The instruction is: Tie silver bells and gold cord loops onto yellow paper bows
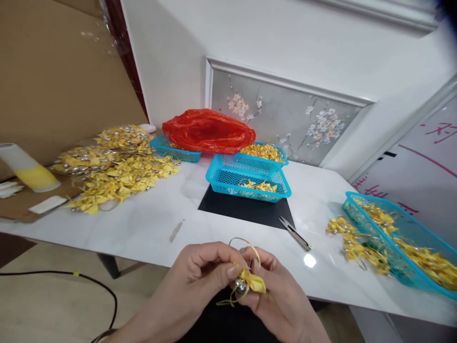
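A yellow ribbon bow (256, 282) with a silver bell (241, 286) and a thin yellow cord loop is held between both hands, low in the centre, at the table's front edge. My left hand (209, 276) pinches the bow's left side between thumb and forefinger. My right hand (273, 286) is closed round the right side, its fingers partly behind the bow and bell. The cord arches above the fingers, and a loose end hangs at the lower left.
Small scissors (295, 234) lie beside a black mat (243, 209). On it stands a blue basket (214, 183) holding some bows. Another blue basket (410, 267) is at right, with bows beside it. Yellow bows (121, 181) are heaped at left. A red bag (203, 131) lies behind.
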{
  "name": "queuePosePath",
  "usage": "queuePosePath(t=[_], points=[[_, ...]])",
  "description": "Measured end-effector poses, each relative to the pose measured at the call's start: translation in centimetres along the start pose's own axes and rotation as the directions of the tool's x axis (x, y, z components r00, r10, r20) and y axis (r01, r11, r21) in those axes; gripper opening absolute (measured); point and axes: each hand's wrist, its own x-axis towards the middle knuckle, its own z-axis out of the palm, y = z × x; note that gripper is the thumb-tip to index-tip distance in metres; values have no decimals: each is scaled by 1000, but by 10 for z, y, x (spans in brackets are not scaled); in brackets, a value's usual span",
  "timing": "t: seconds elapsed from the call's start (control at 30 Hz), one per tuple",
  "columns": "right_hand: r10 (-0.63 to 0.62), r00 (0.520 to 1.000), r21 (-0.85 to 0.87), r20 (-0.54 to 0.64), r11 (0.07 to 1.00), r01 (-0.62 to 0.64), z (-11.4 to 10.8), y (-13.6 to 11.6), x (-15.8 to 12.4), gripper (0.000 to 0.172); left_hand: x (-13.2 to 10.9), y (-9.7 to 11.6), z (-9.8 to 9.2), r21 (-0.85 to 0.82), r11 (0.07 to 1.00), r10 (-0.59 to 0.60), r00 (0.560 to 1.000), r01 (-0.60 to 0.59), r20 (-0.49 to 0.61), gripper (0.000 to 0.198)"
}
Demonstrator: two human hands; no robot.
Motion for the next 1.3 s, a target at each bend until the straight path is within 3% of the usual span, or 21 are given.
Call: queuePosePath(t=[0.17,0.3,0.4,0.53,0.63,0.77,0.83,0.93,1.1,1.3], points=[[-125,992,5,-21,992,126,7,-3,3,30,-2,0,0,16,999,-30,999,30,41,15],[-169,967,97,-189,977,190,-1,-3,11,27,-4,4,2,-5,998,-62,992,63,111,17],[-181,948,141,-261,964,223,-8,-11,10,26,-2,4,3,-4,999,-53,996,53,73,17],[-280,896,132,-343,931,342,-16,-37,2,43,0,0,2,-20,998,-50,997,52,50,17],[-446,799,49,-404,861,506,-29,-57,-1,45,0,-5,1,-42,997,-66,997,68,49,19],[-681,579,-144,-448,694,705,-57,-70,0,38,-2,-7,2,-86,993,-78,996,83,53,20],[-750,491,-236,-443,626,743,-69,-71,-1,34,-2,-6,2,-121,990,-71,995,79,71,19],[-814,401,-346,-421,553,758,-81,-73,-3,29,-1,-5,1,-116,991,-53,995,62,81,19],[-873,307,-470,-379,468,749,-90,-78,-6,27,-1,-4,0,-68,996,-51,996,56,78,18],[-889,294,-535,-351,448,716,-92,-76,-8,28,-1,-5,-1,-61,996,-54,994,60,93,20]])
